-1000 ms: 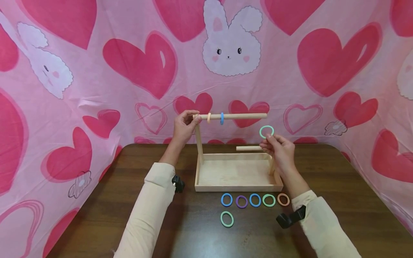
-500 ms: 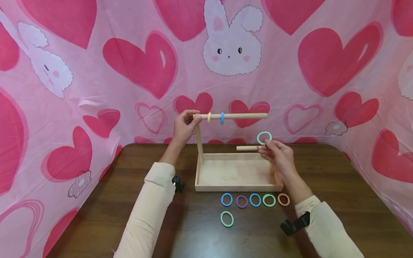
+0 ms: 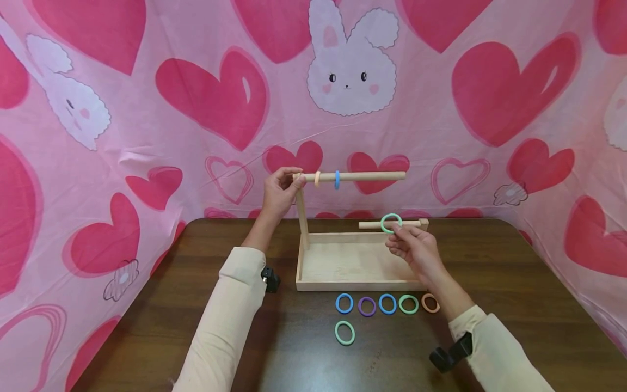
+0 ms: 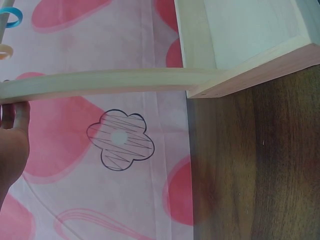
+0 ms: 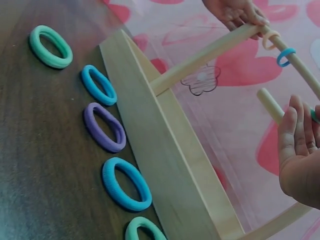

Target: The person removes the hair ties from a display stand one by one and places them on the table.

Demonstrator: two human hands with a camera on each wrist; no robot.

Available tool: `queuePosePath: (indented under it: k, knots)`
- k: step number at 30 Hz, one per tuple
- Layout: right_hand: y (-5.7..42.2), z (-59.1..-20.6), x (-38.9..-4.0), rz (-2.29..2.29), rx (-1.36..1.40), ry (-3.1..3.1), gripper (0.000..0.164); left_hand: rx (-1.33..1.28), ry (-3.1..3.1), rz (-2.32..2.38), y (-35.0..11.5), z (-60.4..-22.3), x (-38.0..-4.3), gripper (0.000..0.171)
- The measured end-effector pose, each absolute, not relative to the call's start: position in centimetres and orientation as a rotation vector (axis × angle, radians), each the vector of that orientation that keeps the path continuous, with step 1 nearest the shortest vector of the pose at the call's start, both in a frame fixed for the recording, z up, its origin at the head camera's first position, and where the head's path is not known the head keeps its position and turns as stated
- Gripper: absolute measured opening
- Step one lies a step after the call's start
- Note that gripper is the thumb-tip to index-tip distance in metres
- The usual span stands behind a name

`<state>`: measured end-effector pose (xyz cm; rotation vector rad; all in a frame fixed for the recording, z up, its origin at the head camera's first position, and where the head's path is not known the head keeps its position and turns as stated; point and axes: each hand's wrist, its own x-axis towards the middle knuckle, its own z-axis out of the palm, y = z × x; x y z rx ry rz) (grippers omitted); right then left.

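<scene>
A wooden stand has an upper bar, a shorter lower bar and a tray base. An orange hair tie and a blue hair tie hang on the upper bar. My left hand grips the stand's top left corner, where bar and post meet. Between thumb and fingers, my right hand pinches a green hair tie, held upright in front of the lower bar. Whether the bar passes through it cannot be told. In the right wrist view the hand mostly hides that tie.
On the brown table, a row of blue, purple, blue, green and orange hair ties lies before the tray. Another green tie lies nearer. A pink patterned cloth hangs behind.
My right hand has moved down and left with the green hair tie, from above the lower bar to in front of it. The left hand keeps its place.
</scene>
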<state>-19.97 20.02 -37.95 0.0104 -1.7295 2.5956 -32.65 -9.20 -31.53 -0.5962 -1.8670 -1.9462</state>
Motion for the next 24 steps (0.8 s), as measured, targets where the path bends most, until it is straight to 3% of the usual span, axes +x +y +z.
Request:
queuePosePath:
  k: [24]
  knots:
    - [19.3,-40.1,-18.1,2.688,0.058,-1.922,0.031,-0.565,-1.912,-1.906,-9.2,-31.3,-32.5,0.024]
